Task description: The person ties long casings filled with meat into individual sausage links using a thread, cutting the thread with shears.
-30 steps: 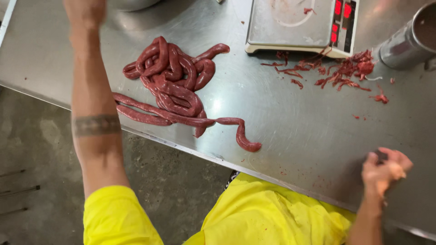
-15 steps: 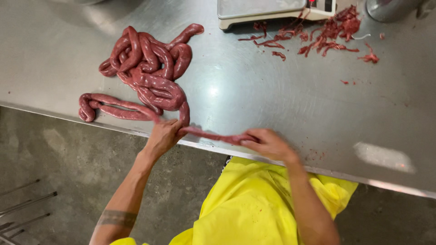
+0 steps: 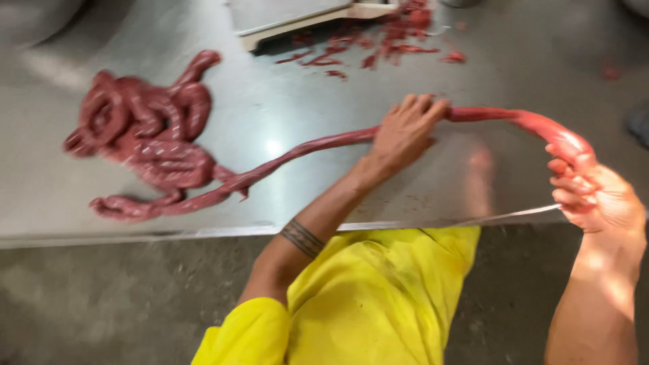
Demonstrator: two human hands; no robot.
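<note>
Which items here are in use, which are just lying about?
In use:
- sausage rope, stretched between both hands
- left hand, pressing it on the table
- right hand, grip closed on its end
- sausage coil, same rope

Lying about:
- scale
- meat scraps

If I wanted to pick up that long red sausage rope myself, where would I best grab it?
Probably the straight stretch of the sausage rope, coming from above on the near table edge side. There it lies as a single strand, free of the coiled pile. The left hand presses it there; the right hand grips its end.
</note>
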